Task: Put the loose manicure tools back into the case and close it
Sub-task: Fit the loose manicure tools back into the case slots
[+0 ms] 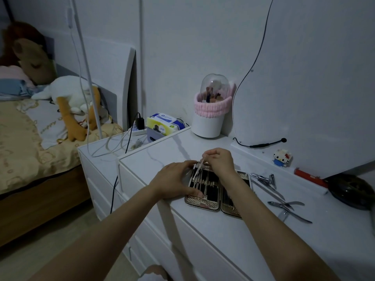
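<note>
One manicure case (205, 201) lies open on the white dresser top (233, 236), its two metal halves flat side by side near the front edge; the left half carries a row of slim tools tucked under a band, too crowded to count with certainty. The left hand (172, 182) grasps the left half, fingers curled over its far edge and thumb pressed on its near edge; the right hand (220, 162) pinches one thin tool (197, 170) by its upper end, the tip slanting down into the left half. To the right of the case lie the loose tools: one nail clipper (263, 178), one long thin tool (271, 190), one pair of nippers (286, 205) and one further flat tool (295, 217). At the wall stand one brush holder (211, 118) with a clear dome, one toy figure (282, 158) and one red cylinder (309, 176).
</note>
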